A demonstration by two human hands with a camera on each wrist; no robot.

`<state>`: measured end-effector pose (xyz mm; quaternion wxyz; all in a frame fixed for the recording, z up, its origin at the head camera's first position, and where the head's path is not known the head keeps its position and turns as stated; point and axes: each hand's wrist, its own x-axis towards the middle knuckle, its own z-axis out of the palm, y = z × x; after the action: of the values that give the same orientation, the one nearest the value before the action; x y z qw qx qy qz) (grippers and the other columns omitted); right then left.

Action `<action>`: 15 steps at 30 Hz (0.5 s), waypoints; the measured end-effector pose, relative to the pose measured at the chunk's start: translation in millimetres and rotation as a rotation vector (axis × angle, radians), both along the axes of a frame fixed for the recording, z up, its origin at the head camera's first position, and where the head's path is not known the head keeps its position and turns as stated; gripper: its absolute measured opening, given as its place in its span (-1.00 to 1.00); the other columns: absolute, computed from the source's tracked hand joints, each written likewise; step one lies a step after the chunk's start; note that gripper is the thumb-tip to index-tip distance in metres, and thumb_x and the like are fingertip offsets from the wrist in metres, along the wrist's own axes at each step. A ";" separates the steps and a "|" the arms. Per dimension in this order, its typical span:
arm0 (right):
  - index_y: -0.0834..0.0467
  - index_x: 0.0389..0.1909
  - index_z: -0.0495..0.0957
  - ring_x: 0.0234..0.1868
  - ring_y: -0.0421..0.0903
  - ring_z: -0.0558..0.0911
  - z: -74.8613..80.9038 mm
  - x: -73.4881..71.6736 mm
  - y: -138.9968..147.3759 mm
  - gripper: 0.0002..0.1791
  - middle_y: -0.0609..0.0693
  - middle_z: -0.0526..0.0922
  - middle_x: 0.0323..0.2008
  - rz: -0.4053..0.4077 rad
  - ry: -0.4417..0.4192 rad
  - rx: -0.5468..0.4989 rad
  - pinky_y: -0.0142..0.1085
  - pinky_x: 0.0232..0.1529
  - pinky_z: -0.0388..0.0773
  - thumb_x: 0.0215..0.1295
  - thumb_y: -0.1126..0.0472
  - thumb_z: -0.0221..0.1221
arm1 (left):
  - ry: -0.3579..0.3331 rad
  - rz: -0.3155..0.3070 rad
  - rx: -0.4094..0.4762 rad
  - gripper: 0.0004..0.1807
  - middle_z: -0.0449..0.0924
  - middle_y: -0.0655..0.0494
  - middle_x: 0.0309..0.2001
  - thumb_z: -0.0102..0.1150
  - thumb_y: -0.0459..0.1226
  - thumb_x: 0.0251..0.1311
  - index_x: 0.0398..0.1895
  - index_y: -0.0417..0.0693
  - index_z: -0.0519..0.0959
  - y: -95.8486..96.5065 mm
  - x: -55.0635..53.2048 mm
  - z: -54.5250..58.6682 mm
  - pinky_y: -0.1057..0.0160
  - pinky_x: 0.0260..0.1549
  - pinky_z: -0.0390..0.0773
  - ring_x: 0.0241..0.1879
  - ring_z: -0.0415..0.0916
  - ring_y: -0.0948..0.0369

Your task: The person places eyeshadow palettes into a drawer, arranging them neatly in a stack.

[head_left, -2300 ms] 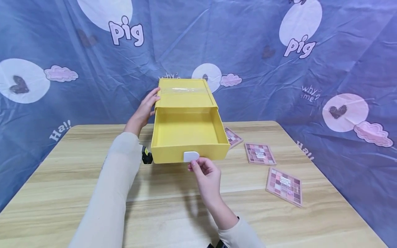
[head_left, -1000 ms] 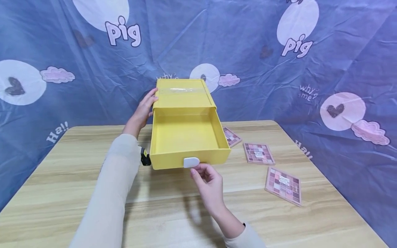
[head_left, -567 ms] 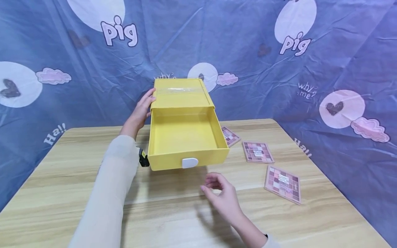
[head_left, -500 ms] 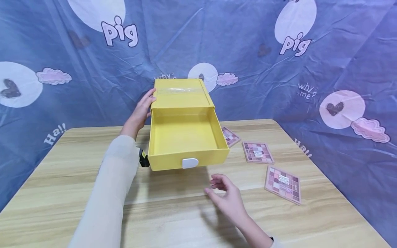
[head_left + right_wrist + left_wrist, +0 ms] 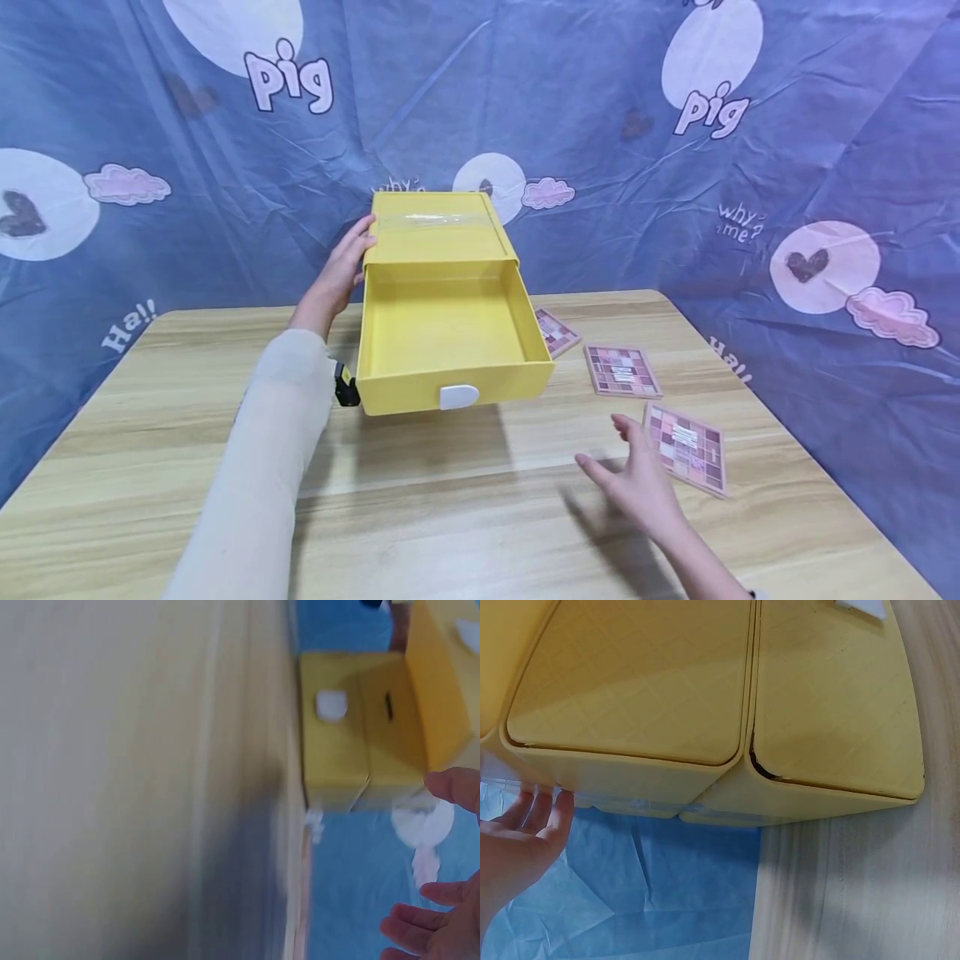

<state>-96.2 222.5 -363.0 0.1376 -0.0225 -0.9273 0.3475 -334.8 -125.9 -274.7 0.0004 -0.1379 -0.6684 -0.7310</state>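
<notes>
A yellow drawer cabinet (image 5: 450,242) stands on the table with its top drawer (image 5: 450,329) pulled out, bare inside, a white tab handle (image 5: 459,396) on its front. My left hand (image 5: 337,271) rests on the cabinet's left side, fingers fairly straight; in the left wrist view that hand (image 5: 525,844) touches the side wall, beside closed lower drawers (image 5: 832,697). Over the table at right, my right hand (image 5: 641,483) has thumb and fingers spread with nothing between them. It is close to the nearest pink eyeshadow palette (image 5: 686,448). The right wrist view shows those spread fingers (image 5: 409,930).
Two more palettes lie farther back: one (image 5: 622,371) in the middle, another (image 5: 555,332) partly hidden by the cabinet. The wooden table (image 5: 420,533) ends at a blue printed cloth (image 5: 600,192) behind and to the right. Clear tape (image 5: 435,219) crosses the cabinet top.
The top drawer came slightly farther out, then my right hand left its handle and moved right toward the nearest palette, its fingers spreading. My left hand stays on the cabinet.
</notes>
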 end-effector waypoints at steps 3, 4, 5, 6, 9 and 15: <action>0.47 0.07 0.15 -0.05 0.29 0.28 -0.9 -0.4 19.7 -0.14 0.42 0.27 -0.05 -0.023 0.010 0.101 0.11 -0.11 0.20 -0.15 0.03 0.30 | 0.002 -0.001 0.004 -0.42 -0.03 0.05 0.27 -0.22 -0.18 0.19 0.31 0.11 0.01 -0.2 0.6 -0.3 0.03 0.07 -0.01 0.16 -0.03 0.24; 0.48 0.06 0.15 -0.07 0.31 0.28 -1.7 -0.1 26.0 -0.12 0.44 0.28 -0.06 -0.031 0.016 0.134 0.13 -0.12 0.19 -0.16 0.01 0.31 | 0.003 -0.001 0.005 -0.43 -0.04 0.05 0.27 -0.22 -0.18 0.19 0.31 0.11 0.01 -0.3 0.9 -0.4 0.03 0.07 -0.01 0.16 -0.03 0.24; 0.48 0.05 0.16 -0.09 0.33 0.29 -2.5 0.2 32.2 -0.11 0.46 0.28 -0.08 -0.040 0.026 0.167 0.14 -0.14 0.19 -0.18 0.00 0.32 | 0.004 -0.001 0.005 -0.43 -0.04 0.05 0.28 -0.22 -0.18 0.19 0.31 0.11 0.01 -0.4 1.2 -0.4 0.03 0.07 -0.02 0.16 -0.03 0.24; 0.46 0.05 0.16 -0.10 0.34 0.29 -3.4 0.7 38.3 -0.10 0.47 0.29 -0.09 -0.049 0.030 0.193 0.15 -0.16 0.20 -0.20 -0.02 0.32 | 0.005 -0.002 0.003 -0.43 -0.05 0.05 0.28 -0.22 -0.18 0.20 0.31 0.11 0.00 -0.4 1.5 -0.4 0.03 0.08 -0.02 0.16 -0.04 0.24; 0.46 0.03 0.19 -0.14 0.35 0.31 -7.0 1.6 55.8 -0.08 0.48 0.30 -0.13 -0.057 0.076 0.252 0.17 -0.20 0.20 -0.28 -0.01 0.36 | 0.009 -0.006 -0.011 -0.42 -0.06 0.06 0.28 -0.22 -0.17 0.20 0.31 0.11 -0.01 -0.2 2.1 -0.2 0.02 0.08 -0.03 0.17 -0.05 0.24; 0.52 0.03 0.16 -0.15 0.31 0.27 -12.7 -1.3 88.8 -0.09 0.47 0.28 -0.12 0.039 0.116 0.173 0.17 -0.20 0.17 -0.33 0.16 0.39 | 0.008 -0.009 -0.022 -0.42 -0.08 0.06 0.29 -0.22 -0.16 0.21 0.31 0.13 -0.01 -0.3 1.7 -0.4 0.02 0.09 -0.04 0.19 -0.07 0.24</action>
<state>-97.5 311.3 -375.6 0.1856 0.0277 -0.9446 0.2693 -333.1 -126.2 -275.1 -0.0018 -0.1437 -0.6758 -0.7230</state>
